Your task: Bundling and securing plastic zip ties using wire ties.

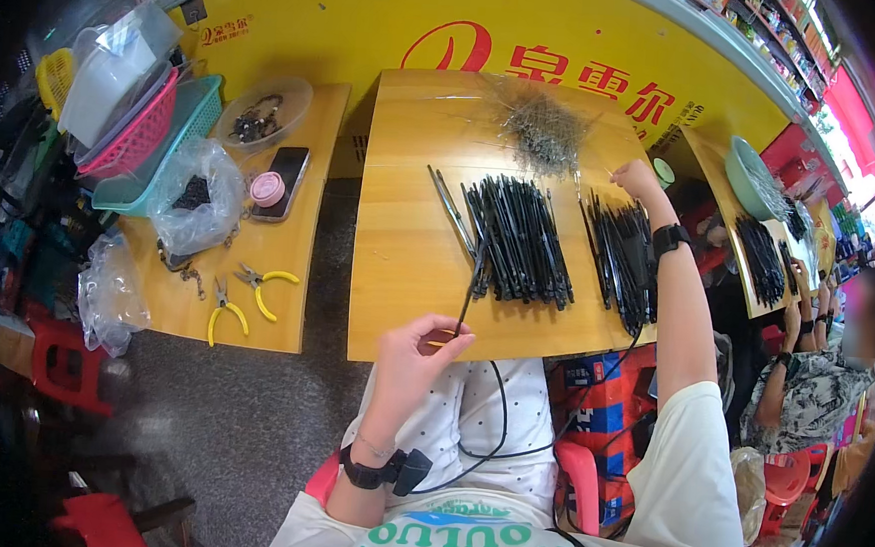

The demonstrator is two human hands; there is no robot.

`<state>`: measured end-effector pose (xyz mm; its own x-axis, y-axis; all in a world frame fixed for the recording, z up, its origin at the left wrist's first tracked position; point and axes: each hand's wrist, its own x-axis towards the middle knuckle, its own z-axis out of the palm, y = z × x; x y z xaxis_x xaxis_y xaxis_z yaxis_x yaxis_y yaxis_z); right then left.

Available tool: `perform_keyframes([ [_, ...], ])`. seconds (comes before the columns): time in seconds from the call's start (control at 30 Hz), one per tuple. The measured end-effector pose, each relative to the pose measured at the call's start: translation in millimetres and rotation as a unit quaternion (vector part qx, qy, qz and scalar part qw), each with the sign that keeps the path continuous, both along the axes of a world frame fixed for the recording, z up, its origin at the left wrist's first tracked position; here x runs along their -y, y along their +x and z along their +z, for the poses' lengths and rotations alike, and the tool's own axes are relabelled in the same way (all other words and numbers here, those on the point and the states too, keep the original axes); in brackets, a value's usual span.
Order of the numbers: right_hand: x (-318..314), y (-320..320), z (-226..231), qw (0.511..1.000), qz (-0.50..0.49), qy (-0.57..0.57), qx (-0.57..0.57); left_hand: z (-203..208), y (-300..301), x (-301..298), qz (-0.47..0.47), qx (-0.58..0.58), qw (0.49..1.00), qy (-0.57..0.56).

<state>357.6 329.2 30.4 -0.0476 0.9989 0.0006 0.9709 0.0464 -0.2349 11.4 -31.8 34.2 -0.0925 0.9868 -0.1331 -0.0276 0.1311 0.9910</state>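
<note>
My left hand [423, 345] pinches the lower end of a thin black strip [469, 294], which slants up from my fingers at the table's near edge. Beside it lies a thick bundle of similar black strips [520, 240], with a few loose ones along its left side. A second bundle of black strips [621, 260] lies to the right, under my right forearm. My right hand [638, 178] reaches over the table's far right part with its fingertips pinched together; whatever is between them is too small to make out. Left of those fingers sits a tangled heap of thin, silvery wires [544, 130].
On the left table are yellow-handled pliers [227, 311], a phone [285, 186], a pink round container [267, 189], a clear plastic bag [197, 199] and stacked baskets [145, 140]. A yellow wall [342, 27] stands behind. At right, other people work at another table [718, 190]. Black cables cross my lap.
</note>
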Motion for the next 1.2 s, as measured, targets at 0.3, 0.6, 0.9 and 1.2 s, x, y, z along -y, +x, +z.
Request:
perform_keyframes([
  [0.3, -7, 10, 19, 0.997, -0.035, 0.011, 0.069, -13, 12, -7, -0.040, 0.105, 0.993, 0.034],
  [0.6, 14, 8, 31, 0.972, -0.081, 0.180, 0.125, -11, 29, -5, -0.015, 0.123, 0.991, 0.058],
  [0.9, 234, -86, 141, 0.891, 0.115, 0.154, -0.411, 2, 33, 12, -0.015, 0.134, 0.985, 0.106],
  [1.2, 371, -107, 110, 0.800, 0.065, 0.018, -0.596, 30, 53, 35, -0.096, 0.155, 0.978, 0.101],
])
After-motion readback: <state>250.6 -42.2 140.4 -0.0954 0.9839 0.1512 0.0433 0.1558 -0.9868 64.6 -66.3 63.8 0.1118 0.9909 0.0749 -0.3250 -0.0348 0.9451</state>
